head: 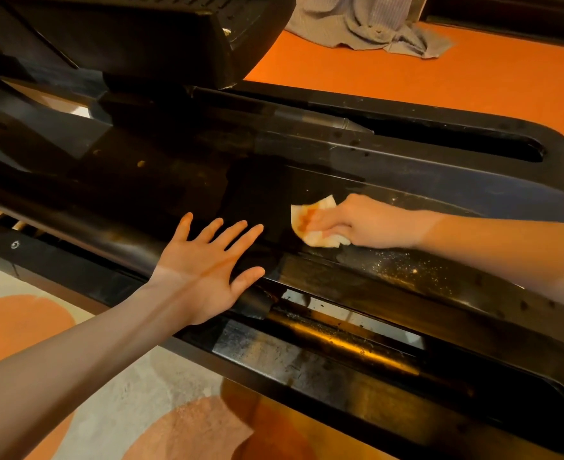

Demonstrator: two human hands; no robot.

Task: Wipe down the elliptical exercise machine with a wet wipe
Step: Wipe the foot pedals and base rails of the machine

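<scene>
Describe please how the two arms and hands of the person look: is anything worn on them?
Both forearms are bare as far as the picture shows; no sleeve reaches into view. The left hand carries no glove, ring, watch or bracelet that I can see. The right hand and its wrist likewise show nothing worn.

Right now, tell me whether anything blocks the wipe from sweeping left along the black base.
The left hand lies flat with fingers spread on the elliptical base, just left of the wet wipe that the right hand grips. It sits in the wipe's leftward path; nothing else visible does.
</scene>
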